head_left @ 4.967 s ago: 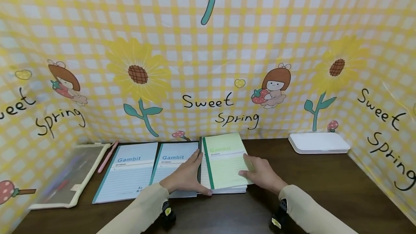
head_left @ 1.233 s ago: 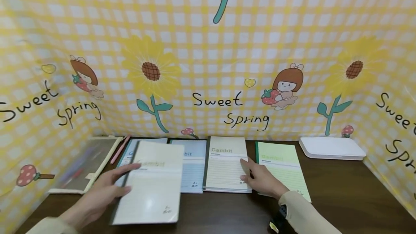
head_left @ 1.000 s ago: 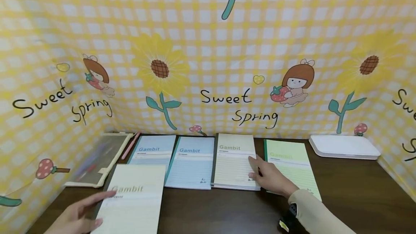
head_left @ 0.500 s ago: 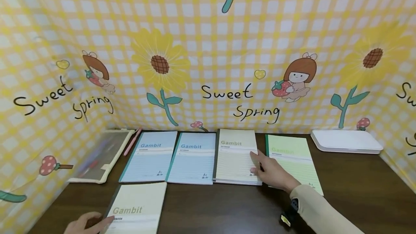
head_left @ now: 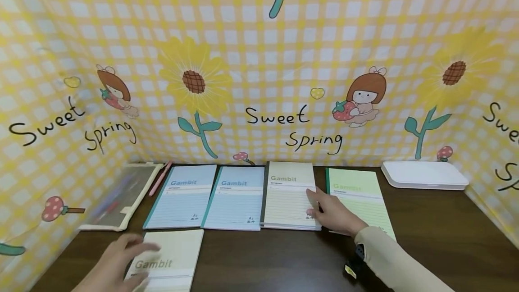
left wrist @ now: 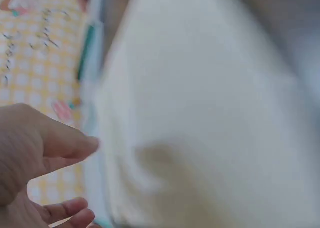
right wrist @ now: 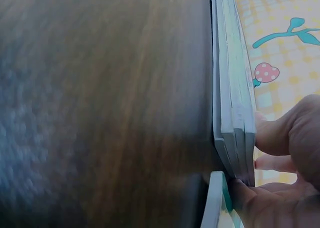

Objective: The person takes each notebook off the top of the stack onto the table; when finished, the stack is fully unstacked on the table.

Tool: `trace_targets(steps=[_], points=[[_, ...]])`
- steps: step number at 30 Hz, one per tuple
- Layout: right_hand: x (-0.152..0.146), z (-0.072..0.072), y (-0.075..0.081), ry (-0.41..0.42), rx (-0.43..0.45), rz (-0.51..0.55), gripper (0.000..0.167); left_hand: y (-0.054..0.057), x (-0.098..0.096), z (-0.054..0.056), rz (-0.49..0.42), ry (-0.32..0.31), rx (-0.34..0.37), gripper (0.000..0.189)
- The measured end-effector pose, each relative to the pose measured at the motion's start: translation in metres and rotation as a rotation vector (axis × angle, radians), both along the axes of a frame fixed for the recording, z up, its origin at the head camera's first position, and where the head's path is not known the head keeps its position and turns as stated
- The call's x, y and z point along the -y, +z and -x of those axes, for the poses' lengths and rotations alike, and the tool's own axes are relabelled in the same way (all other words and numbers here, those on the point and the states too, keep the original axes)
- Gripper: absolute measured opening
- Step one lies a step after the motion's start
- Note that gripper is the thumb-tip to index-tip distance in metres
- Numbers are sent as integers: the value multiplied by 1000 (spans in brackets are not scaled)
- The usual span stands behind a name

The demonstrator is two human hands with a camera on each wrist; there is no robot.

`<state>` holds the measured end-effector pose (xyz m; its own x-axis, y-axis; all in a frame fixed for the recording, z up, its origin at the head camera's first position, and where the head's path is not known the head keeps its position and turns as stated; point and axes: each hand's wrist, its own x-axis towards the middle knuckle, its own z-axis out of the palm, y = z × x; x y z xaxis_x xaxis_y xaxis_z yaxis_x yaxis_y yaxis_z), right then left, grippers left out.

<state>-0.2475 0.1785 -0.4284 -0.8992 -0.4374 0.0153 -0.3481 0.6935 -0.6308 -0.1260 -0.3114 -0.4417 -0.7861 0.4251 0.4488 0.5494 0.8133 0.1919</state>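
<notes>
At the lower left of the head view, my left hand (head_left: 121,260) hovers over the left edge of a cream notebook (head_left: 178,251), fingers parted and loosely bent. A gap shows between those fingers and the blurred notebook in the left wrist view. My right hand (head_left: 334,213) grips the right edge of a notebook stack (head_left: 288,197) with a cream cover on top. In the right wrist view, its thumb lies on the top cover and its fingers are at the edge of the stack (right wrist: 235,98). A green notebook (head_left: 357,193) lies right of the stack, partly behind the hand.
Two blue notebooks (head_left: 182,197) lie side by side left of the stack. Farther left are a pink pen (head_left: 160,178) and a mesh zip pouch (head_left: 125,197). A white flat case (head_left: 423,175) lies at the back right, near the checked cloth wall (head_left: 251,57).
The green notebook went from the stack to its right. My left hand carried a cream notebook to the front left, set it down and let go. The right hand stayed on the stack.
</notes>
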Motion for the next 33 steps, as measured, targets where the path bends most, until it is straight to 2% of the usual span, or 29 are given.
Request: trace_targets(steps=[2, 3, 5, 7, 9, 11, 13, 15, 18, 22, 26, 30, 33], points=[[1, 1, -2, 0, 10, 2, 61, 21, -31, 19, -72, -56, 112, 40], [2, 1, -4, -5, 16, 2, 61, 29, -47, 31, -115, -79, 189, 39], [4, 2, -6, -7, 17, 2, 60, 38, -82, 58, -209, -118, 353, 32], [7, 4, -8, -9, 27, 4, 60, 37, -116, 88, -271, -120, 489, 35], [12, 6, -9, -7, 27, 6, 60, 31, -148, 116, -279, -77, 581, 43], [17, 8, -9, 3, 39, 13, 60, 22, -173, 138, -267, -47, 618, 52], [24, 11, -10, 15, 39, 12, 60, 16, -191, 153, -240, -18, 625, 59], [28, 12, -11, 35, 51, 18, 60, 11, -201, 161, -225, 7, 618, 62], [30, 12, -11, 33, 48, 13, 60, 8, -207, 164, -220, 25, 604, 65], [23, 8, -7, -26, 57, 1, 60, 8, -214, 163, -222, -17, 583, 67], [14, 5, -3, -44, 59, -15, 60, 9, -225, 162, -241, -45, 614, 65], [6, 4, -1, -32, 57, -13, 60, 14, -235, 162, -321, -40, 642, 61], [1, 5, 0, -40, 52, -15, 60, 19, -242, 166, -487, -35, 697, 55]])
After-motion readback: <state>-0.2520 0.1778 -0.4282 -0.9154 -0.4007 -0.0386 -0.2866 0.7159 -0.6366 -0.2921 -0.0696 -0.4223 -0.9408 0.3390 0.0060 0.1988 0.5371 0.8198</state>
